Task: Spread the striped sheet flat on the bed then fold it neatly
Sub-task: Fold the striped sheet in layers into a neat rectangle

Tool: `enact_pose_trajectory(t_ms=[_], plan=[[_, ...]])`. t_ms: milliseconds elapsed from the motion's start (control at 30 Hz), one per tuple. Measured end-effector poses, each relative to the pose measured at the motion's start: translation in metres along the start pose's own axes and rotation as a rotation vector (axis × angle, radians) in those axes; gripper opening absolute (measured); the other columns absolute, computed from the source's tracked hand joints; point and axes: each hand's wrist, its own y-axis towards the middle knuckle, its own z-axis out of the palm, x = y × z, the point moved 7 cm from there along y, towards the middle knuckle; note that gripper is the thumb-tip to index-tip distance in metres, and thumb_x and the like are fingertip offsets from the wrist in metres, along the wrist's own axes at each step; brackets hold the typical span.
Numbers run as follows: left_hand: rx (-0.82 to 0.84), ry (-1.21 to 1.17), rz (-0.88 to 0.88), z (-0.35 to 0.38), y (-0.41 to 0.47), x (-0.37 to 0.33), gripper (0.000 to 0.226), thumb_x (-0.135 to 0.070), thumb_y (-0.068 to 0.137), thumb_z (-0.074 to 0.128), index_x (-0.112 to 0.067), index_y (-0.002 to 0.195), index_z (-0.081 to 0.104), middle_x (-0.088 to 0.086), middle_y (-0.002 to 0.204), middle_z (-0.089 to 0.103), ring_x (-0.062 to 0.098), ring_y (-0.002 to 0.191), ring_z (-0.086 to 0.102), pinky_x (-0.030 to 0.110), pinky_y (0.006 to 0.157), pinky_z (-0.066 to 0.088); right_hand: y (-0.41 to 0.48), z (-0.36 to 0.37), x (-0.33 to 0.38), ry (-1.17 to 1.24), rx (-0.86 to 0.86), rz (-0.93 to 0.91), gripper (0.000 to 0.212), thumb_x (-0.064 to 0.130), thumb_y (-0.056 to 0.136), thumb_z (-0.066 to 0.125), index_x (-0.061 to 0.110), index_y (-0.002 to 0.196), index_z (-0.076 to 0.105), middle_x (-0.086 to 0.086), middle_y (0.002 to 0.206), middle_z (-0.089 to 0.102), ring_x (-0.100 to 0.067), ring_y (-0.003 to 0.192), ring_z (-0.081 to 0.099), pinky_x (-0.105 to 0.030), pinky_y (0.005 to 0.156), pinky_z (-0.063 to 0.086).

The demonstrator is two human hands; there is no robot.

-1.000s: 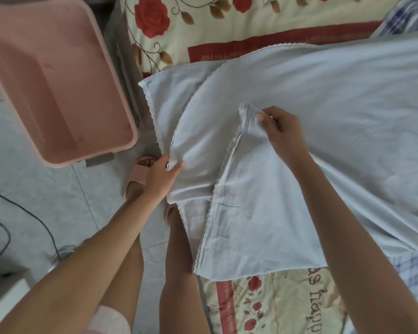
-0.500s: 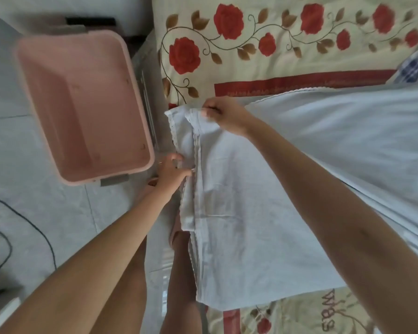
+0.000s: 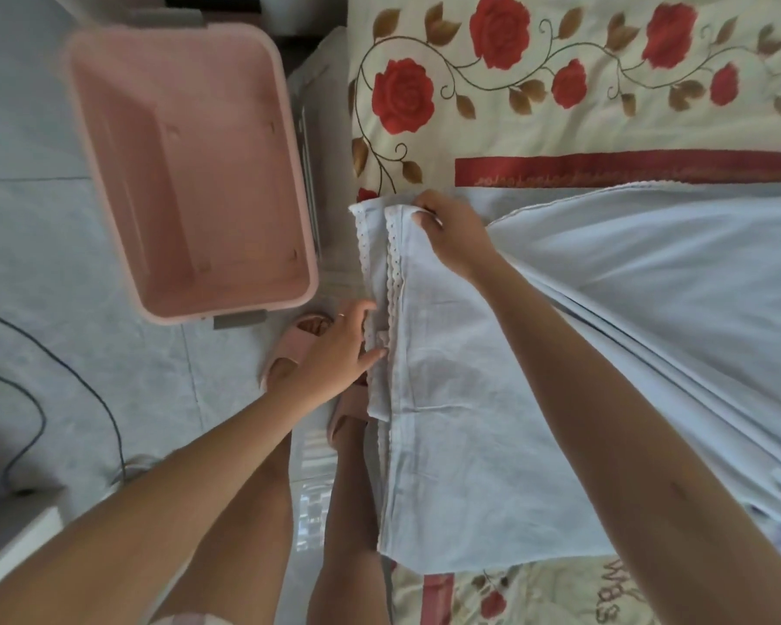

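Pulled to the bed (image 3: 605, 106) edge, sheet (image 3: 650, 286) is pinched by left hand (image 3: 334, 349) and right hand (image 3: 456, 236) near tub (image 3: 226, 311).

**Little Legible Print on the Bedspread**

At five o'clock, just below the near edge of the sheet (image 3: 650, 309), the floral bedspread (image 3: 560, 133) carries brown letters (image 3: 616, 595) turned sideways. They look like "was", with further characters cut off by the frame edge. At two o'clock, a dark red band (image 3: 605, 171) on the same bedspread bears a line of faint gold lettering, too small to read
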Motion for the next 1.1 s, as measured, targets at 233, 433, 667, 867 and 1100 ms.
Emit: enact_pose_trajectory(t_ms=[233, 433, 667, 867, 1100], plan=[[-0.135, -0.607, -0.239, -0.001, 0.011, -0.002, 0.028, 0.000, 0.080, 0.063, -0.024, 0.065, 0.065, -0.006, 0.074, 0.060, 0.023, 0.076, 0.054, 0.029, 0.071, 0.038, 0.013, 0.014, -0.012, 0.028, -0.028, 0.088, 0.021, 0.013, 0.098, 0.044, 0.000, 0.102, 0.060, -0.013, 0.092, 0.064, -0.024, 0.088, 0.055, -0.029, 0.074, 0.035], [0.412, -0.968, -0.409, 0.025, 0.008, -0.026, 0.024, -0.003, 0.093, 0.053, -0.011, 0.110, 0.068, 0.002, 0.085, 0.068, 0.006, 0.075, 0.065, 0.016, 0.060, 0.051, 0.011, 0.016, -0.013, 0.076, -0.036, 0.068, 0.016, 0.014, 0.095, 0.047, 0.008, 0.095, 0.062, 0.002, 0.081, 0.056, -0.012, 0.081, 0.051, -0.023, 0.072, 0.034], [0.404, -0.936, -0.347, 0.028, 0.014, -0.033, 0.046, 0.026, 0.077, 0.054, 0.001, 0.114, 0.061, 0.008, 0.092, 0.063, 0.014, 0.082, 0.059, 0.015, 0.070, 0.051, 0.008, 0.014, -0.009, 0.056, -0.070, 0.077, 0.018, 0.016, 0.095, 0.048, 0.007, 0.096, 0.064, 0.004, 0.080, 0.057, -0.014, 0.082, 0.052, -0.036, 0.087, 0.043], [0.395, -0.760, -0.264, 0.004, 0.019, -0.020, 0.029, 0.001, 0.080, 0.069, -0.017, 0.104, 0.071, 0.002, 0.093, 0.073, 0.014, 0.093, 0.068, 0.021, 0.084, 0.054, -0.017, 0.005, 0.010, 0.095, -0.129, 0.003, 0.016, 0.013, 0.097, 0.043, 0.009, 0.100, 0.059, 0.001, 0.077, 0.057, -0.014, 0.072, 0.052, -0.032, 0.069, 0.043], [0.011, -1.012, -0.642, -0.042, 0.055, 0.055, 0.045, -0.037, 0.093, 0.057, -0.017, 0.133, 0.048, 0.002, 0.130, 0.054, 0.021, 0.120, 0.053, 0.038, 0.100, 0.043, 0.002, -0.004, 0.019, 0.081, -0.068, -0.049, 0.019, 0.015, 0.096, 0.049, 0.009, 0.101, 0.066, -0.001, 0.083, 0.063, -0.015, 0.076, 0.055, -0.024, 0.069, 0.041]])
